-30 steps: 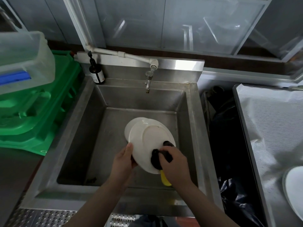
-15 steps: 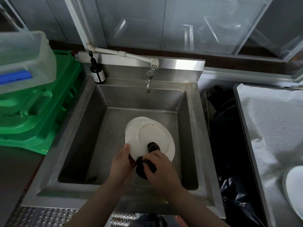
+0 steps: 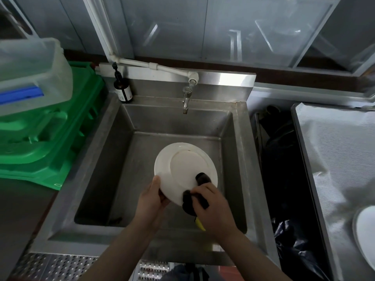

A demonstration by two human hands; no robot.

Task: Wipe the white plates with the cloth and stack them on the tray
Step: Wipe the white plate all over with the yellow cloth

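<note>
Hands first, nearest to you: your left hand (image 3: 151,199) curls round the lower left rim of the plate (image 3: 185,171), thumb lying up along its edge and fingers hidden behind. Your right hand (image 3: 212,209) is closed on the cloth (image 3: 193,200), a dark, soft, bunched wad pressed to the plate's lower right rim; a dark fold of it pokes out past your fingertips, and a yellow bit (image 3: 199,225) shows under your palm, though you cannot tell what it is.

That plate is white, round and glossy, tilted with its underside up, the raised foot ring plain to see. You hold it over the sink (image 3: 97,179), clear of the bottom.

The sink is a deep square basin of brushed steel, dull and streaked, with a broad flat rim. Below its front edge runs perforated metal grating (image 3: 52,266). To your right sits the tray (image 3: 302,159), a long steel pan lined with a white woven sheet, and a second white plate (image 3: 365,236) lies on that sheet at the picture's edge. Between sink and tray is a dark gap with a crumpled black bag (image 3: 294,242).

Left of the sink, green moulded plastic crates (image 3: 46,142) are stacked, with a clear plastic tub (image 3: 30,67) on top. At the back rim stands a brown pump bottle (image 3: 121,90). A white pipe feeds the short tap (image 3: 186,98) over the basin. Behind it all rise grey, reflective panels in pale frames.
</note>
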